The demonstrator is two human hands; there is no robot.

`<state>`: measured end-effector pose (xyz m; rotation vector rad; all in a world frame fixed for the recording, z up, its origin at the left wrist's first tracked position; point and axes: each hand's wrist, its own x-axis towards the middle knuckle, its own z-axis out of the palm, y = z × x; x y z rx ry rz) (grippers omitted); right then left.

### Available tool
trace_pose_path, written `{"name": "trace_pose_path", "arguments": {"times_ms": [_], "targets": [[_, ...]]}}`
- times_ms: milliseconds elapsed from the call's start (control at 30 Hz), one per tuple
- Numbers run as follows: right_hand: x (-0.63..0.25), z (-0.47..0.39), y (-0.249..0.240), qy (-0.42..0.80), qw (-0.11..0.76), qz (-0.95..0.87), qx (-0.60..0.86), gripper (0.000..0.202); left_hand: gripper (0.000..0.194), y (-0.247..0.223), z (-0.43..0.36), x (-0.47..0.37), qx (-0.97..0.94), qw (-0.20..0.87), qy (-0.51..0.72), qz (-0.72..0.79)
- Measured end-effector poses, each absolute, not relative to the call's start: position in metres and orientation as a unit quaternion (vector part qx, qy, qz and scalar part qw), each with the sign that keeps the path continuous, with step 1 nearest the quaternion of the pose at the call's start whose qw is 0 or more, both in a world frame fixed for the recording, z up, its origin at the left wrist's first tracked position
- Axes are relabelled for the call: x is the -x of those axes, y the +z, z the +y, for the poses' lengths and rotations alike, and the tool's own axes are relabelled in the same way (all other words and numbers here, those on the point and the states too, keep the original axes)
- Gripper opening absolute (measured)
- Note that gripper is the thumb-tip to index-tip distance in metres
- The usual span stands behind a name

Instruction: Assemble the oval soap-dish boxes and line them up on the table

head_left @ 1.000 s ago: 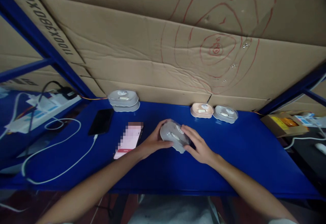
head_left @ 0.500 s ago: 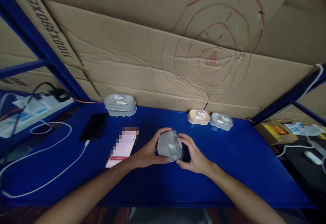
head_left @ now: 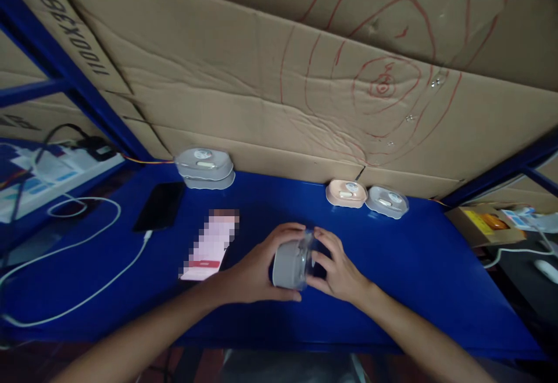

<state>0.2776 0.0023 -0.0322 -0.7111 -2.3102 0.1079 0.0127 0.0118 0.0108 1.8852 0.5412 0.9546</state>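
Note:
Above the near middle of the blue table, both hands hold a small grey plastic container with a clear lid. The container is tipped on its side, its lid facing right. My left hand wraps the grey base from the left, thumb along the near side. My right hand grips the lid end with bent fingers. Whether the lid sits fully closed I cannot tell. Left of my left hand lies a phone with a lit, blurred-out screen.
Similar lidded containers stand along the back: a grey stack, a pink one and a grey one. A black phone charges on a white cable. A power strip lies left; an open cardboard box, right.
The container has turned, its lid swinging from facing partly up to facing right. My right fingers have closed in over the lid. The camera view has shifted slightly.

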Motion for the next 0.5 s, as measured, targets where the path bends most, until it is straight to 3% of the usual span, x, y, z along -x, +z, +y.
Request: {"name": "trace_pose_path", "arguments": {"times_ms": [133,267,367,500], "targets": [[-0.272,-0.009,-0.022,0.065,0.382,-0.887,0.251,0.084,0.097,0.016,0.000,-0.010,-0.746,0.493,0.397,0.208],[-0.274,-0.002,-0.007,0.130,0.347,-0.888,0.271,0.092,0.095,0.005,0.005,-0.006,-0.697,0.561,0.341,0.289],[-0.298,0.009,-0.001,0.106,0.306,-0.903,0.281,0.087,0.095,-0.004,0.014,-0.006,-0.745,0.495,0.281,0.347],[-0.363,0.011,0.001,0.072,0.250,-0.897,0.358,0.075,0.066,0.001,0.024,-0.004,-0.772,0.430,0.261,0.388]]}}
